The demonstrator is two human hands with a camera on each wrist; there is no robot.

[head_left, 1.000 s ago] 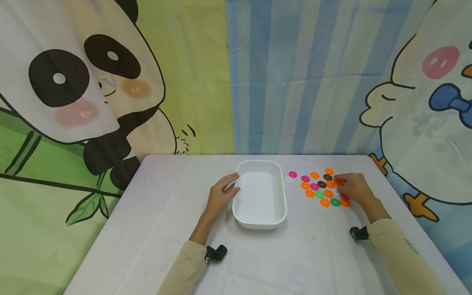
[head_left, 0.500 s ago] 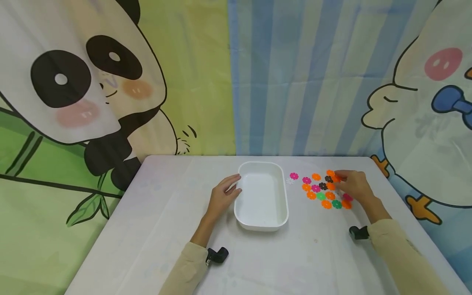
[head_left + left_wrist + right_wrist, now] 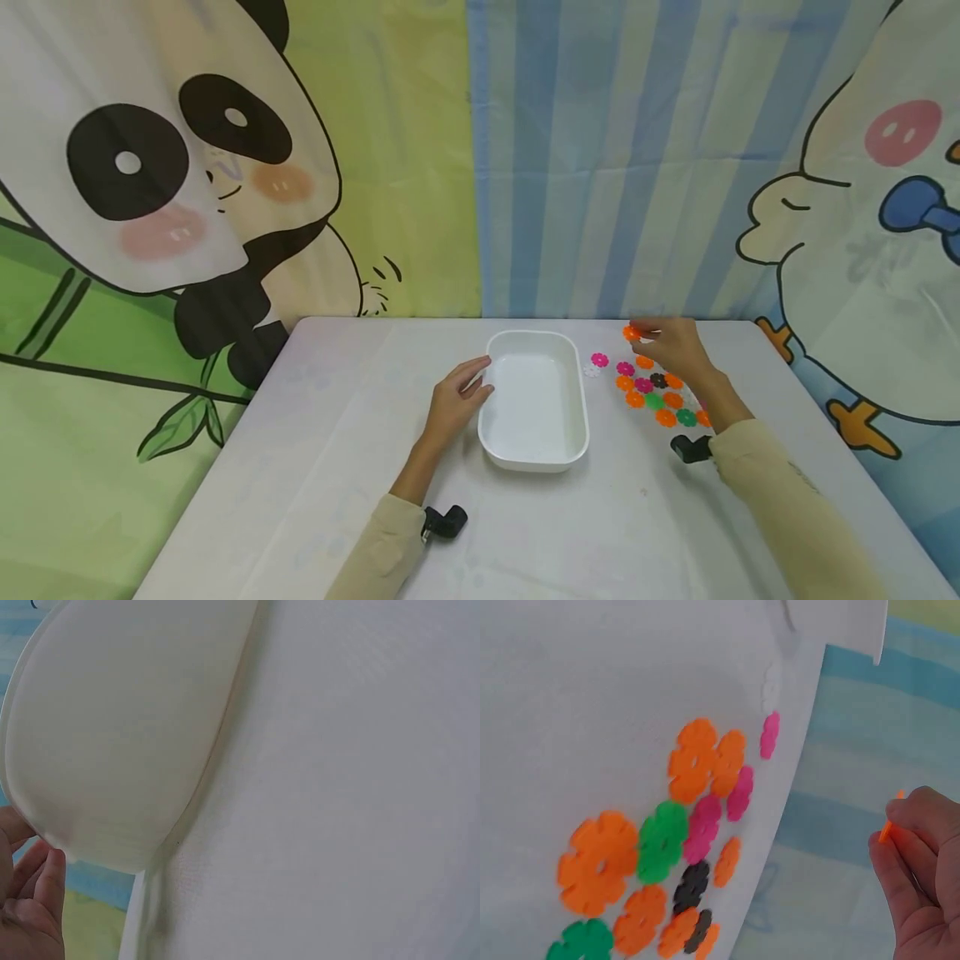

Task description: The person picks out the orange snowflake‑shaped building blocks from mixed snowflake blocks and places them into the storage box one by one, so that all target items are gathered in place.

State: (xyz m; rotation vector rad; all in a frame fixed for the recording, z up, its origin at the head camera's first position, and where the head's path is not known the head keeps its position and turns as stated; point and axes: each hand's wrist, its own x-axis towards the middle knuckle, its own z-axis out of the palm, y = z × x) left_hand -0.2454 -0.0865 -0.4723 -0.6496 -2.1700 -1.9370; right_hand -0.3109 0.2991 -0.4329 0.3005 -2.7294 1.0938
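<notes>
My right hand (image 3: 670,344) pinches an orange flower-shaped disc (image 3: 632,332) between thumb and fingers, above the far part of the table. Edge-on, that orange disc (image 3: 889,821) shows as a thin strip in the right wrist view. Below and nearer lie several flat flower-shaped discs, among them a light green one (image 3: 655,402), a black one (image 3: 657,380) and a pink one (image 3: 599,360). My left hand (image 3: 454,400) rests against the left rim of a white rectangular tub (image 3: 534,463), its fingertips and thumb touching the rim. The tub's inside shows bare.
A white-covered table (image 3: 360,392) runs back to a cartoon-printed curtain (image 3: 405,150). The loose discs lie to the right of the tub, with a clear or white one (image 3: 592,371) nearest to it. A small black camera (image 3: 446,522) is worn on each wrist.
My right hand has picked up the orange disc and moved left and up, away from the right side of the cluster. My left hand stays at the tub.
</notes>
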